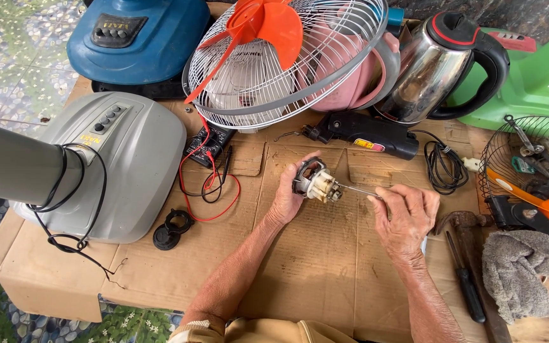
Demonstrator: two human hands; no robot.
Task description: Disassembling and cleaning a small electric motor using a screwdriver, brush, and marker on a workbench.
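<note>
Fingers of the left hand (289,198) grip a small fan motor (314,182); right hand (406,216) pinches a thin metal tool (354,188) touching it, above the cardboard sheet (325,267), near the fan guard (287,63).

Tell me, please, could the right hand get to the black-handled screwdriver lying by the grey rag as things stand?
Probably yes. The black-handled screwdriver lies bare on the cardboard just to the outside of the right hand, with nothing lying over it. But that hand's fingers already hold a thin metal tool, so it would need setting down first.
</note>
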